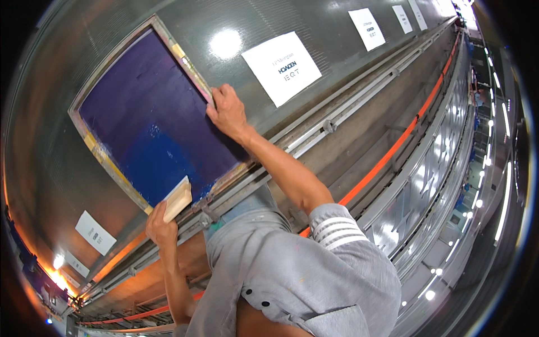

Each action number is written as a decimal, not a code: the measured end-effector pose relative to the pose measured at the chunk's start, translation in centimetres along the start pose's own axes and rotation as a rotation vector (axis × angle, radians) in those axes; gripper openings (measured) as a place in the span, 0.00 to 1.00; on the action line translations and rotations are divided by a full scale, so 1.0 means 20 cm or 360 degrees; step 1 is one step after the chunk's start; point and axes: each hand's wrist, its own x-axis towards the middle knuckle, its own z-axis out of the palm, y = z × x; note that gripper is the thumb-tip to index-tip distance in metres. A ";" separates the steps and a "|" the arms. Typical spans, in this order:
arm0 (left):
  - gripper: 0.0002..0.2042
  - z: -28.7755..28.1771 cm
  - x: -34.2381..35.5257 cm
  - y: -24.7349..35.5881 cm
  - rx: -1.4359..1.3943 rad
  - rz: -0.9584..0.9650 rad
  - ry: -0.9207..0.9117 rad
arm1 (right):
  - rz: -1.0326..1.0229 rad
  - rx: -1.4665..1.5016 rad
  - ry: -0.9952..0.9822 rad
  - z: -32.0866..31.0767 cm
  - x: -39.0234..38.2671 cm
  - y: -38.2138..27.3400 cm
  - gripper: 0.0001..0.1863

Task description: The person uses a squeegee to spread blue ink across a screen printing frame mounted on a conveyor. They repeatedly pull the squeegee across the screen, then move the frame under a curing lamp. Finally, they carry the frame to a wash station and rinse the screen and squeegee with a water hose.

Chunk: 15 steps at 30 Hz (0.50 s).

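Note:
A screen printing frame (pixel 185 62) lies on the long table, its worn edges taped and smeared with yellow and pink. Its mesh (pixel 140 90) is dark purple, with a bright blue ink patch toward the near left part. My left hand (pixel 161 226) is closed round one end of a pale wooden squeegee (pixel 178 201), which tilts over the near left corner of the screen beside the blue ink. My right hand (pixel 227 112) grips the right side bar of the frame, fingers curled over it. The squeegee's lower edge is partly hidden.
Printed white sheets lie along the dark shiny table (pixel 185 17): one large sheet (pixel 282 68) right of the frame, a smaller sheet (pixel 95 232) to its left, several farther off. A metal rail (pixel 359 106) edges the table near me. An orange hose (pixel 387 157) runs beyond it.

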 end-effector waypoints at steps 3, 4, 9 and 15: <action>0.18 -0.01 0.04 -0.01 0.0024 -0.0020 -0.0090 | 0.0093 -0.0016 -0.0119 -0.03 0.00 -0.03 0.22; 0.18 -0.03 0.06 -0.01 0.0023 -0.0008 -0.0117 | 0.0132 -0.0017 -0.0137 -0.06 0.01 -0.05 0.23; 0.18 -0.07 0.09 -0.02 0.0116 -0.0025 -0.0296 | 0.0160 0.0115 -0.0216 -0.07 0.02 -0.04 0.30; 0.16 -0.09 0.14 0.07 0.0163 0.0002 -0.0418 | 0.0340 0.0523 -0.0259 -0.10 0.04 0.01 0.28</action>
